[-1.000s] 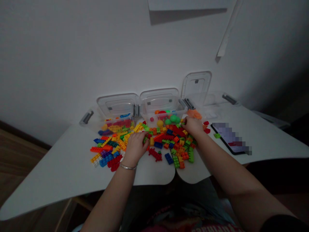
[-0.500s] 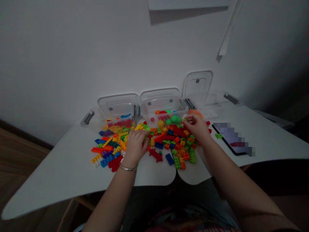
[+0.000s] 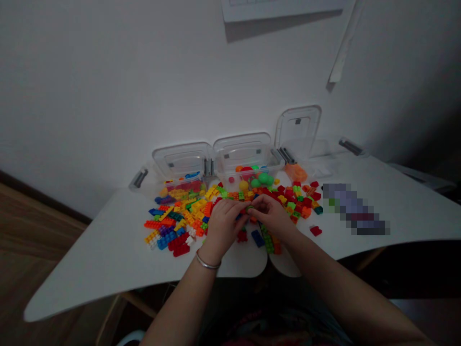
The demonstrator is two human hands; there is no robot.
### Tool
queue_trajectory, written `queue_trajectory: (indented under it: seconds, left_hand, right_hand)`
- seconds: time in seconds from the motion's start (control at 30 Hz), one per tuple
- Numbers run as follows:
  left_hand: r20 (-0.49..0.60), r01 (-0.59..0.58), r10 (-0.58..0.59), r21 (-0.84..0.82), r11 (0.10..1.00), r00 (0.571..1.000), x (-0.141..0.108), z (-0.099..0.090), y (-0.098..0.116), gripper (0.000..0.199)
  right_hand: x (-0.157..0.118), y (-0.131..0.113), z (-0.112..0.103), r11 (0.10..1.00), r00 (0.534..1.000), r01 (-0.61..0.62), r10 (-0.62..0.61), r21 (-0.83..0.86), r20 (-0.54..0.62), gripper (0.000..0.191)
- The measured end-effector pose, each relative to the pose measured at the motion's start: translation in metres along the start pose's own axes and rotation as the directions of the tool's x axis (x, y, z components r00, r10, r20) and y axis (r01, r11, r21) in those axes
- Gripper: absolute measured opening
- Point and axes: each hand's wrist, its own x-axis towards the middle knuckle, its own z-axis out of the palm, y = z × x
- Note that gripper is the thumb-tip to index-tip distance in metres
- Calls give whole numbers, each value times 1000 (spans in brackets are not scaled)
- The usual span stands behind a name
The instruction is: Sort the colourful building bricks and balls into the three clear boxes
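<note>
Both hands meet over the middle of a spread of coloured building bricks. My left hand (image 3: pixel 225 222), with a bracelet at the wrist, has its fingertips closed at a small green piece (image 3: pixel 248 208). From the other side, my right hand (image 3: pixel 272 216) pinches the same green piece. Its exact shape is mostly hidden by the fingers. Red, blue and white bricks lie left of my left hand, among them a red brick (image 3: pixel 181 250). A blue brick (image 3: pixel 257 238) and a green brick (image 3: pixel 268 242) lie just below my right hand.
Behind the bricks stand clear bins with raised lids (image 3: pixel 183 156); the middle bin (image 3: pixel 248 156) holds coloured balls. An orange item (image 3: pixel 296 172) sits in the right bin. A pixelated phone-like object (image 3: pixel 355 209) lies at the right on the white table (image 3: pixel 108 250).
My right hand has moved left and down from near the balls to the middle. My left hand has moved right, and the two now meet at the green piece.
</note>
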Motion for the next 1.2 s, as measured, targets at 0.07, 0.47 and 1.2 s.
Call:
queue_trajectory:
  seconds: [0.07, 0.47, 1.2]
  left_hand:
    - [-23, 13, -13, 2, 1000, 1000, -1, 3, 3, 23]
    - [-505, 399, -514, -325, 858, 693, 24, -57, -77, 24]
    - [-369, 761, -668, 245, 601, 646, 35, -83, -157, 41]
  right_hand:
    - [0, 1, 0, 1000, 1000, -3, 2, 15, 18, 24]
    - [5, -3, -70, 563, 879, 222, -468, -796, -86, 16]
    - [7, 30, -92, 501, 849, 126, -501, -856, -168, 20]
